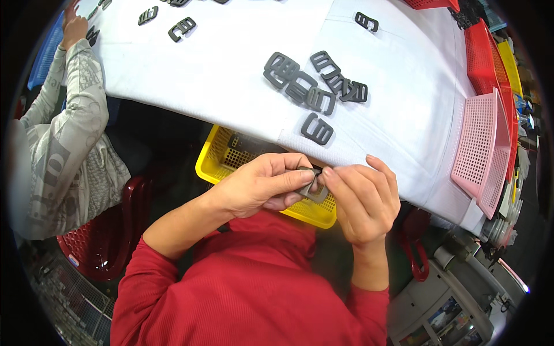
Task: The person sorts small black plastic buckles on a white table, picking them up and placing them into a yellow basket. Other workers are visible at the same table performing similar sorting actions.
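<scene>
**Grey buckle pinched between both hands**

Grey flat plastic slide buckle (313, 187) sits pinched between both hands, above a yellow perforated plastic basket (218, 155) at the edge of the white cloth-covered table (231, 75). Left hand (262, 184) fingers curl around it, thumb pressing on top; right hand (363, 199) fingertips pinch its other end. More grey buckles (314, 86) lie scattered on the cloth.

Buckles (316, 94) on table (231, 69), basket (231, 158) below.
</scene>
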The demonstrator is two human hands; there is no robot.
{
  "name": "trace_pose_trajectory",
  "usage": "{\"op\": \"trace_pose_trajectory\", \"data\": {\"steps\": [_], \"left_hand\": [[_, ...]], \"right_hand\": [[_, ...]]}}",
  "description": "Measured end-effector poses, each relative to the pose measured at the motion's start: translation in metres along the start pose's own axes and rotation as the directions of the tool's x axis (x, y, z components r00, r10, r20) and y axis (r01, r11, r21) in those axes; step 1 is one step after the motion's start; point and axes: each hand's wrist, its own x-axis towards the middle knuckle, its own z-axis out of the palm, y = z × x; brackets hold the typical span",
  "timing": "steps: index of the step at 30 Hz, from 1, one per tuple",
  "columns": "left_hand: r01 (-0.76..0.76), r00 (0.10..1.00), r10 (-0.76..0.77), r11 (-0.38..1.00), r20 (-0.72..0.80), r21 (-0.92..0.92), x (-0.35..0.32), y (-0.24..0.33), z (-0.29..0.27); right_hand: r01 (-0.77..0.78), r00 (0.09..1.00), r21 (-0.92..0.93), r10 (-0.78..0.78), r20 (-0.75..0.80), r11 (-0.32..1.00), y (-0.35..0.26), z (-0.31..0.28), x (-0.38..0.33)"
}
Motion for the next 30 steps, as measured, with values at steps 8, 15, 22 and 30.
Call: {"op": "trace_pose_trajectory", "data": {"steps": [8, 15, 22, 30], "left_hand": [[0.124, 0.992, -0.124, 0.992, -0.026, -0.011, 0.004, -0.004, -0.011], [0.169, 0.985, -0.164, 0.981, 0.062, -0.091, 0.006, -0.017, -0.026], [0.148, 0.989, -0.148, 0.989, 0.008, -0.029, 0.003, -0.004, -0.021], [-0.036, 0.987, 0.071, 0.972, -0.145, 0.234, 0.008, -0.006, -0.011]], "right_hand": [[-0.022, 0.987, 0.071, 0.011, 0.162, 0.997, 0.003, 0.014, 0.000], [-0.041, 0.999, 0.101, 0.038, 0.039, 0.994, 0.003, 0.012, -0.014], [-0.045, 0.997, 0.096, 0.038, 0.073, 0.994, 0.001, 0.015, -0.001], [-0.715, 0.586, 0.658, 0.716, 0.379, 0.237, -0.004, 0.011, -0.007]]}}
